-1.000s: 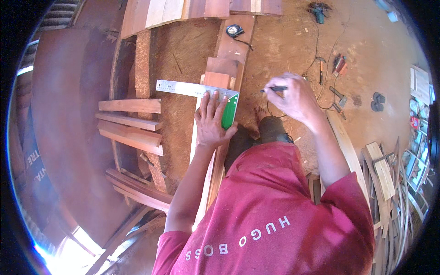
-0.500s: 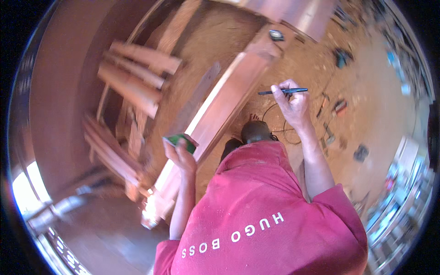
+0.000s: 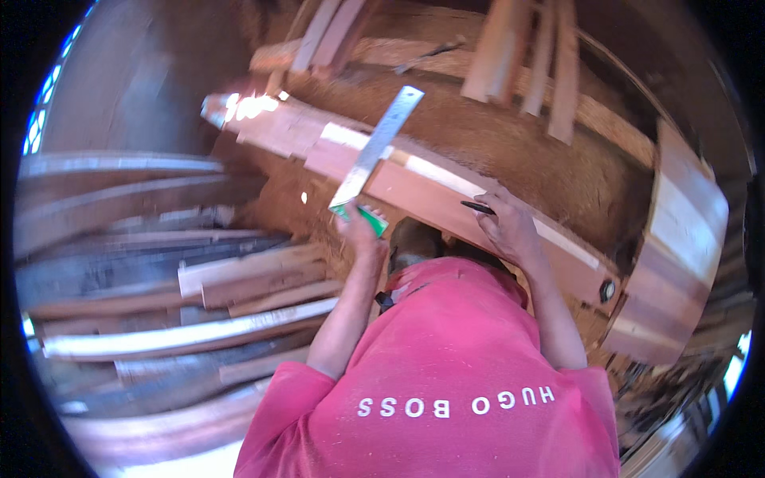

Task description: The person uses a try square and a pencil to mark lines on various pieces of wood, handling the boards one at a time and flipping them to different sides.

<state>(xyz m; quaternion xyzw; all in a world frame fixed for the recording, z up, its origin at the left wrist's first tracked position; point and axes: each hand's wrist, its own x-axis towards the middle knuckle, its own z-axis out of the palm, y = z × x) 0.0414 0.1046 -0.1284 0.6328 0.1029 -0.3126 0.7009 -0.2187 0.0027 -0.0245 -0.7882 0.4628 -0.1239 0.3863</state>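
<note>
My left hand (image 3: 361,233) is closed around the green handle of a try square (image 3: 381,148). Its long metal blade crosses over a reddish wooden beam (image 3: 422,190) and points away from me; I cannot tell whether blade and wood touch. Between the fingers of my right hand (image 3: 511,229) is a dark pen (image 3: 476,207), its tip toward the left. That hand hovers over or rests on the beam, right of the square. The beam runs from far left to near right, with a pale strip along its far edge.
Short boards (image 3: 498,52) lie across a timber rail (image 3: 610,123) at the back. Wide planks (image 3: 677,239) stand at the right, near a small round dark object (image 3: 607,290) on the beam's end. Long stacked boards (image 3: 191,327) fill the left, blurred.
My view has turned left, so the beam now lies crosswise before me. The square's blade, barely visible before, now extends over the beam. My right hand has brought the pen to the beam.
</note>
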